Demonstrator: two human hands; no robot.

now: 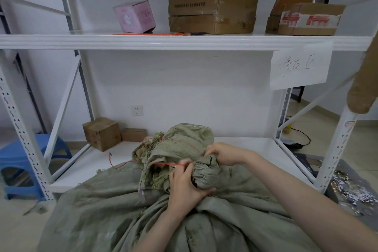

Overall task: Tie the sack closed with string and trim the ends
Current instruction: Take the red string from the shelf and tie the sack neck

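The sack [106, 210] slumps over the front edge of the lower shelf [251, 149], with its gathered neck [206, 170] near the middle of that edge. The left hand [187, 184] is curled tight round the neck, and the red string [167, 163] passes under its fingers. The right hand [223, 154] pinches the neck's top; whether it also has the string's other end is hidden.

The main risk is slack. If either grip eases before a knot bites, the coarse weave could spring open and the wrap could slide off the neck. The string runs left across the frayed mouth flap, where it may snag when pulled.

A dark-handled tool [197, 33], perhaps scissors, lies at the front edge of the upper shelf [61, 41] beside spare red lengths, so trimming means freeing a hand. Two small boxes [101, 133] sit at the lower shelf's back left corner, well apart from the work.
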